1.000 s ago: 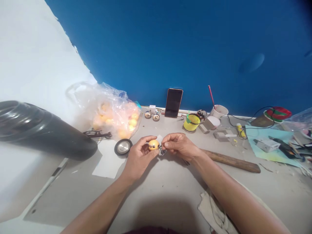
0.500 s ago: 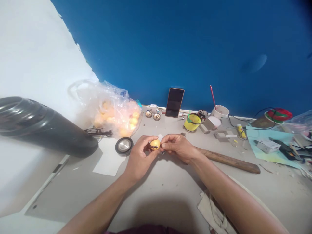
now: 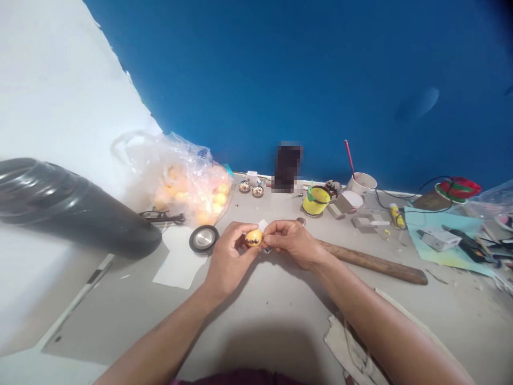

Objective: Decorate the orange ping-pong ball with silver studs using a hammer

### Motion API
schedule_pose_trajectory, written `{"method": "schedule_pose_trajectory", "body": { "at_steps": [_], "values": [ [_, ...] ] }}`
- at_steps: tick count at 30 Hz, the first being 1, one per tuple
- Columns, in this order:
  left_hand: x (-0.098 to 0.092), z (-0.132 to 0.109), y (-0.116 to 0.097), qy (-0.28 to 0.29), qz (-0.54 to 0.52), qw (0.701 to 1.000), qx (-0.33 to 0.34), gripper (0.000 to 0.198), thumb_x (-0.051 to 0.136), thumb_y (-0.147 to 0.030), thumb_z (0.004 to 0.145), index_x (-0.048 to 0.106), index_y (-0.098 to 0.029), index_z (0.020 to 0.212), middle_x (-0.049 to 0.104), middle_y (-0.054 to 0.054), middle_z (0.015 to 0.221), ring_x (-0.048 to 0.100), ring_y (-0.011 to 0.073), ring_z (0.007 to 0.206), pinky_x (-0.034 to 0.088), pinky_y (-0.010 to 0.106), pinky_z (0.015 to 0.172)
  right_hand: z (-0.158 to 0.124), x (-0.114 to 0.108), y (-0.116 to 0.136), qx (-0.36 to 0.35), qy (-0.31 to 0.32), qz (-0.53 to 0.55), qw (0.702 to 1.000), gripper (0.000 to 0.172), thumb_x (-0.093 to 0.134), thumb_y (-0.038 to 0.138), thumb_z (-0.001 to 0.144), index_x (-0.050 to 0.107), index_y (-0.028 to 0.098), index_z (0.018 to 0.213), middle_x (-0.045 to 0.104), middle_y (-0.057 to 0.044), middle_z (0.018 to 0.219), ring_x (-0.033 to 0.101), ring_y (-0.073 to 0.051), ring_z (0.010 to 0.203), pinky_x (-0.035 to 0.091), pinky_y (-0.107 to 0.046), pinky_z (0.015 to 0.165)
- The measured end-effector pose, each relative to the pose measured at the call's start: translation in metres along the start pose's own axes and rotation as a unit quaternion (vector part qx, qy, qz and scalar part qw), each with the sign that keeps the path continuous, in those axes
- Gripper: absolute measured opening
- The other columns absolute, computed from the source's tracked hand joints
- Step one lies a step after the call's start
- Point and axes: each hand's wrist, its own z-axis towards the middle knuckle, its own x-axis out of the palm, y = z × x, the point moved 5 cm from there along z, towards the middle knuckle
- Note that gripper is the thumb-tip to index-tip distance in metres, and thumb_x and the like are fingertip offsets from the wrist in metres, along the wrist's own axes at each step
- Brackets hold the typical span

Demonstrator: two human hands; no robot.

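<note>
Between the thumb and fingers of my left hand (image 3: 230,259) is a small yellow ball (image 3: 254,237). A row of shiny dark dots runs along its lower front. My right hand (image 3: 294,243) is pinched closed at the ball's right side, its fingertips touching or almost touching it. Whatever those fingertips hold is too small to make out. Below and behind the fingers, a small piece of white paper (image 3: 263,224) partly shows on the table.
Left stand a round black-rimmed metal disc (image 3: 204,239), white paper (image 3: 178,270), a clear bag of yellow balls (image 3: 192,187) and a large dark cylinder (image 3: 80,211). Right lie a wooden handle (image 3: 377,262), a yellow pot (image 3: 316,202), a white cup (image 3: 362,183) and blue-green paper (image 3: 433,240).
The yellow ball has turned slightly, so another dark dot shows on its front. Both hands have shifted very little and keep their hold.
</note>
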Motion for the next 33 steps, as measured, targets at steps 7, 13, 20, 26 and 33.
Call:
{"method": "schedule_pose_trajectory", "body": {
  "at_steps": [7,13,20,26,33],
  "values": [
    [0.0,-0.002,-0.001,-0.027,0.025,0.999,0.026,0.014,0.071,-0.027,0.083,0.064,-0.021,0.093,0.061,0.002,0.091,0.061,0.0165,0.082,0.051,0.029,0.073,-0.002,0.004,0.006,-0.028,-0.013,-0.045,0.999,0.022,0.082,0.034,0.066,0.072,0.016,0.073,0.069,-0.003,0.067,0.051,-0.011,0.057,0.038,-0.025,0.054],
    [-0.002,-0.006,-0.009,-0.07,0.088,0.988,0.105,0.011,0.069,-0.018,0.083,0.063,-0.022,0.092,0.059,0.003,0.09,0.06,0.0174,0.083,0.05,0.029,0.07,-0.004,0.006,0.007,-0.042,-0.006,-0.058,0.997,0.022,0.081,0.035,0.069,0.07,0.016,0.073,0.068,-0.002,0.067,0.048,-0.01,0.055,0.035,-0.024,0.052],
    [-0.005,-0.011,-0.02,-0.12,0.185,0.95,0.22,0.017,0.064,-0.01,0.084,0.063,-0.024,0.093,0.059,0.004,0.09,0.062,0.0195,0.086,0.052,0.031,0.073,-0.004,0.009,0.007,-0.043,-0.01,-0.048,0.998,0.023,0.081,0.035,0.068,0.069,0.016,0.074,0.067,-0.001,0.066,0.046,-0.008,0.052,0.034,-0.023,0.049],
    [-0.005,-0.012,-0.023,-0.135,0.212,0.933,0.257,0.021,0.062,-0.007,0.084,0.061,-0.024,0.097,0.059,0.003,0.091,0.063,0.0181,0.086,0.053,0.03,0.073,-0.002,0.012,0.005,-0.041,-0.001,-0.021,0.999,0.028,0.084,0.037,0.065,0.067,0.015,0.072,0.067,-0.001,0.066,0.047,-0.008,0.048,0.038,-0.022,0.045],
    [-0.004,-0.01,-0.02,-0.124,0.176,0.951,0.221,0.014,0.066,-0.012,0.084,0.062,-0.023,0.092,0.058,0.004,0.088,0.061,0.0187,0.083,0.052,0.03,0.068,-0.001,0.013,0.002,-0.042,0.008,-0.01,0.999,0.036,0.087,0.044,0.063,0.068,0.015,0.075,0.068,-0.001,0.068,0.051,-0.008,0.048,0.046,-0.02,0.043]
  ]
}}
